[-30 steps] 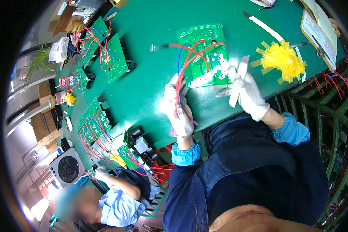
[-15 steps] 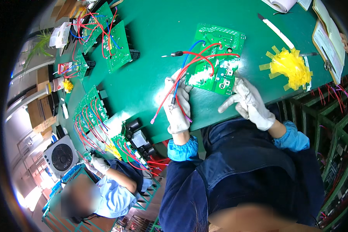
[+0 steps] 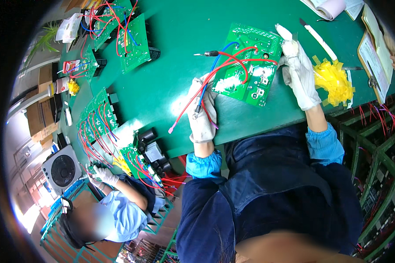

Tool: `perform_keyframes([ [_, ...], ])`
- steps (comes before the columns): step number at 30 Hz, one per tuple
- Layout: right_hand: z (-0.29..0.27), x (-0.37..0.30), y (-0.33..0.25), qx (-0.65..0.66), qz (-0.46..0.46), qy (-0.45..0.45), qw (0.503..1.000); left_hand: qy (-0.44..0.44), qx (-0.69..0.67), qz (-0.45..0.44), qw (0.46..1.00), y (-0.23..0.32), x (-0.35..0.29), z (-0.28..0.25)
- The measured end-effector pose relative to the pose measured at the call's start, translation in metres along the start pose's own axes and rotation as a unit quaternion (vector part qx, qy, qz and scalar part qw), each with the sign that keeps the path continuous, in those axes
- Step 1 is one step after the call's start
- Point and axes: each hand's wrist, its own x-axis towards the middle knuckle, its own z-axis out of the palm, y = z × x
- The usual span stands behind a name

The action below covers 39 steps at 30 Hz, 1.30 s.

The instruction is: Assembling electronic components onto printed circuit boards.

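Note:
A green circuit board [image 3: 250, 65] with red and blue wires is tilted in front of me. My left hand [image 3: 202, 111], in a white glove, grips its lower left edge, and the wires hang across that glove. One red wire ends in a black sleeve with a bare metal tip [image 3: 205, 54]. Beside the board's right edge is my gloved right hand [image 3: 297, 72]. Its index finger stretches up past the upper right corner, with the other fingers close to the edge; whether they touch it I cannot tell. Something small and clear shows near its fingertips.
To the right lie a clump of yellow tape strips [image 3: 333, 83], a white-handled brush [image 3: 319, 40] and a clipboard [image 3: 375, 61]. More wired boards [image 3: 134, 44] stand on the left of the green table [image 3: 180, 48]. A gloved co-worker [image 3: 129, 215] sits at lower left. A metal rack [image 3: 368, 166] stands at right.
My right hand has moved up along the board's right side, from its lower corner to its upper part. The left hand keeps its hold, and the board has barely shifted.

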Motion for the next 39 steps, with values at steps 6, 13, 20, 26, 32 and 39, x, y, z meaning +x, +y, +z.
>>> perform_keyframes([
  [6, 0.003, -0.010, -0.020, -0.012, 0.068, -0.019, 0.997, 0.052, -0.070, 0.029, 0.996, -0.004, 0.004, -0.011],
  [13, -0.003, -0.034, 0.009, -0.076, 0.034, 0.046, 0.995, 0.201, -0.014, 0.093, 0.975, -0.001, 0.006, 0.003],
  [20, -0.001, -0.028, -0.010, 0.044, 0.114, -0.024, 0.992, 0.012, -0.096, 0.039, 0.995, 0.009, -0.006, 0.016],
  [26, -0.018, -0.029, -0.035, -0.215, 0.052, -0.013, 0.975, 0.033, 0.178, 0.012, 0.983, 0.020, -0.009, 0.028],
  [32, -0.019, -0.066, -0.067, -0.287, -0.095, -0.024, 0.953, 0.119, 0.024, 0.021, 0.992, -0.003, -0.016, 0.054],
  [39, -0.013, -0.062, -0.065, -0.531, -0.251, -0.060, 0.807, 0.041, -0.087, 0.061, 0.993, -0.043, -0.020, 0.070],
])
